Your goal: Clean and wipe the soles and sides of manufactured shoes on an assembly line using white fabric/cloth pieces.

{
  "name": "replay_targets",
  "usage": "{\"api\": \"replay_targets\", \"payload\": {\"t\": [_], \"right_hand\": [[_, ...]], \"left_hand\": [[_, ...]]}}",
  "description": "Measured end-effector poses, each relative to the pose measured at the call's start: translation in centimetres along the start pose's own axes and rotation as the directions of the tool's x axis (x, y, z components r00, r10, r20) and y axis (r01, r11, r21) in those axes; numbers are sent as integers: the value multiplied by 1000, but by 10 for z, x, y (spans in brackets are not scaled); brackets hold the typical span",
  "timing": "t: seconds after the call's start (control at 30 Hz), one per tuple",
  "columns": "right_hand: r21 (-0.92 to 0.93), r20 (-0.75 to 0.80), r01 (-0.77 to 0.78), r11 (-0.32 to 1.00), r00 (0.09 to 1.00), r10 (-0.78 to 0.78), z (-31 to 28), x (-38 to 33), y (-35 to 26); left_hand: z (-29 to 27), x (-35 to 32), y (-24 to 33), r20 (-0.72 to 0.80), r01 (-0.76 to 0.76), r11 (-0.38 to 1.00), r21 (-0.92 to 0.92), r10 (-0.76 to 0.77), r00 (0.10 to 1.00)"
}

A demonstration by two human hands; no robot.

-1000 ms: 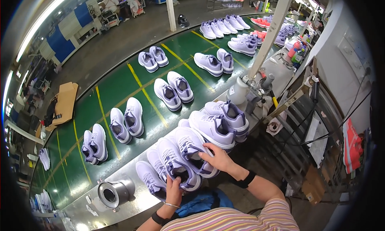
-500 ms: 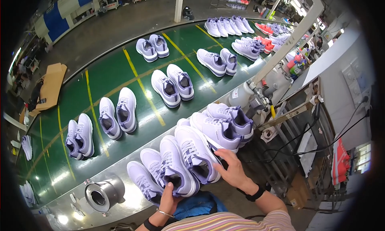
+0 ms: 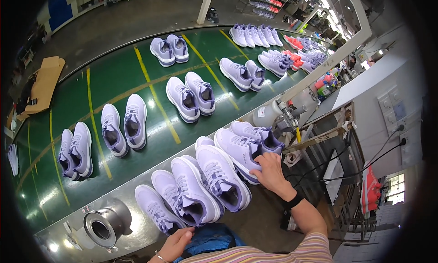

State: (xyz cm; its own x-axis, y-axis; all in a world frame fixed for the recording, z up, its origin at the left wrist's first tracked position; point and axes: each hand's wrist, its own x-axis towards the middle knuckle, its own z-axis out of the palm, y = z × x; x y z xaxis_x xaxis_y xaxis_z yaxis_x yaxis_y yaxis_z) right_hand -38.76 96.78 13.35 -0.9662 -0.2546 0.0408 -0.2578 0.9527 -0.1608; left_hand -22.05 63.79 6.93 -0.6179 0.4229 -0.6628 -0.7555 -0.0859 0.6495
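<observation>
Lavender sneakers with white soles stand side by side at the front edge of the metal ledge. My right hand (image 3: 272, 172) has its fingers at the collar and its thumb against the side of one sneaker (image 3: 235, 150), gripping its heel end. Behind that shoe is another sneaker (image 3: 260, 134), partly covered. My left hand (image 3: 174, 245) is low at the front, loosely open, close to the heel of the leftmost sneaker (image 3: 155, 209); some of its fingers are hidden. Between my hands are more sneakers, among them one with dark lining (image 3: 194, 190) and its neighbour (image 3: 221, 176).
Pairs of matching sneakers (image 3: 136, 121) sit on a green conveyor belt (image 3: 155, 149) with yellow lines. On the ledge at left stands a metal cylinder (image 3: 107, 224). A wooden-topped frame (image 3: 315, 144) with hanging cables (image 3: 365, 165) is at right, below a slanting white post (image 3: 328, 57).
My right hand has moved right and up from the middle sneaker to the heel of the one farther right. My left hand has come off its sneaker and dropped lower. The view has shifted slightly.
</observation>
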Motion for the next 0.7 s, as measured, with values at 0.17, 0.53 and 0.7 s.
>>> {"api": "replay_targets", "payload": {"t": [0.17, 0.53, 0.7], "right_hand": [[39, -175, -9, 999, 984, 16, -26, -6, -7], [454, -405, 7, 891, 893, 199, -66, -30, -62], [378, -474, 135, 916, 878, 66, -59, -36, -73]], "left_hand": [[-8, -21, 48, -76, -258, 922, 288, 290, 954], [93, 98, 204, -51, -420, 898, -130, 417, 907], [108, 123, 188, -30, -459, 825, -330, 476, 879]]}}
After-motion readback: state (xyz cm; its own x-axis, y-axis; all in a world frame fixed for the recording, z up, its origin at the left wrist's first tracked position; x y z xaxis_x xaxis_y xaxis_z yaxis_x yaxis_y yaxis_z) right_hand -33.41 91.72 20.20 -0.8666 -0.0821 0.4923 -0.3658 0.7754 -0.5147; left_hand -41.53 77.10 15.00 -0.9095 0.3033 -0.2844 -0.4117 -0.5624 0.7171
